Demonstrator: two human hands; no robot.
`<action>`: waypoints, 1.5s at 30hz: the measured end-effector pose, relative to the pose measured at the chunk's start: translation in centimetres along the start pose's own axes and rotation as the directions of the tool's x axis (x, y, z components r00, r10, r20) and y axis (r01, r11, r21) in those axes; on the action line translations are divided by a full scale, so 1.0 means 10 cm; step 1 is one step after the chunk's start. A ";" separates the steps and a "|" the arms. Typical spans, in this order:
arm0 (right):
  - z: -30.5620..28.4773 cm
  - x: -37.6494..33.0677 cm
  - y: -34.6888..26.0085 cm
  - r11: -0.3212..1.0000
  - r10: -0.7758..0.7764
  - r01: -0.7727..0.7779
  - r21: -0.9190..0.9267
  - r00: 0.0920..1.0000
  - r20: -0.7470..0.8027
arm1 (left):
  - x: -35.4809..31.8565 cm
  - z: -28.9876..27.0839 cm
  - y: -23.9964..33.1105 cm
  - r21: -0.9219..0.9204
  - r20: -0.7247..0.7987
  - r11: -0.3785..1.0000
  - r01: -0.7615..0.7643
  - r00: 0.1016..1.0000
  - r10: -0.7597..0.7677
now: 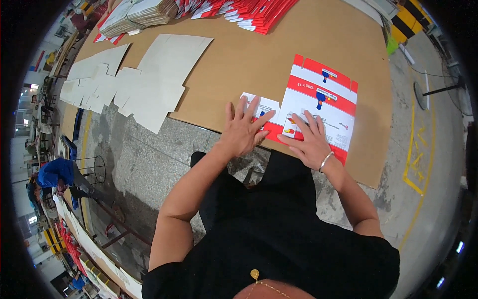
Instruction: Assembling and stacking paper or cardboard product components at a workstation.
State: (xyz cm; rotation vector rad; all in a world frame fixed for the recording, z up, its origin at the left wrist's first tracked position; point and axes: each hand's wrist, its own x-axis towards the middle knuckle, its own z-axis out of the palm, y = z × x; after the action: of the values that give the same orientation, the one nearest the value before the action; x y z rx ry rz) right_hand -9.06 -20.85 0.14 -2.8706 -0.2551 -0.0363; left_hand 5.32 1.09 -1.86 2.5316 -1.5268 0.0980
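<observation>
Floor (144, 159), grey and speckled, with yellow lines painted at right.

Work table (239, 65), 1, brown top, its near edge in front of the person's dark-clothed legs.

Pale cardboard blanks (154, 70), unprinted on the upper face, stepped edges; lying flat on the left part of the table, the nearest corner jutting past the table edge.

Red-and-white printed pieces (266, 15), many, overlapping in a fanned row at the far edge.

Bundle of flattened cardboard (142, 19), tied, left of the fanned row.

Printed carton sheet (323, 82), red and white bands with blue figures; flat at the near right part of the table, slotted flaps at its far end, both hands upon it. A smaller white panel (271, 104) lies at its left; whether the 2 are joined beneath the hands cannot be told.

Left hand (243, 130), palm down, fingers spread wide, resting on the smaller panel, gripping nothing.

Right hand (311, 143), palm down, fingers extended and parted, resting on the sheet's near portion, gripping nothing.

Bracelet (326, 160), 1, silver-coloured, on the right wrist.
</observation>
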 end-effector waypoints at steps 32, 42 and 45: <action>-0.14 -0.04 0.76 0.946 0.172 -0.216 -0.240 0.966 -0.192 | -0.12 -0.49 -0.30 -0.293 -0.210 0.929 0.228 0.932 -0.295; -0.64 -0.29 2.43 0.178 0.529 -0.209 0.962 0.845 0.086 | 0.09 0.01 -0.90 -0.103 -0.135 0.966 0.238 0.959 -0.251; -0.82 0.14 2.55 0.436 0.563 -0.499 0.749 0.800 0.205 | 0.12 -0.08 -0.87 -0.083 -0.134 0.962 0.261 0.953 -0.270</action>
State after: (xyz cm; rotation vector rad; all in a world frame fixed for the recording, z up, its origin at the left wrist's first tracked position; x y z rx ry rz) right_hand -3.21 -46.98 1.71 -1.9196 0.5588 0.0721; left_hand 13.53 4.17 -1.98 2.5883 -1.1072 0.1873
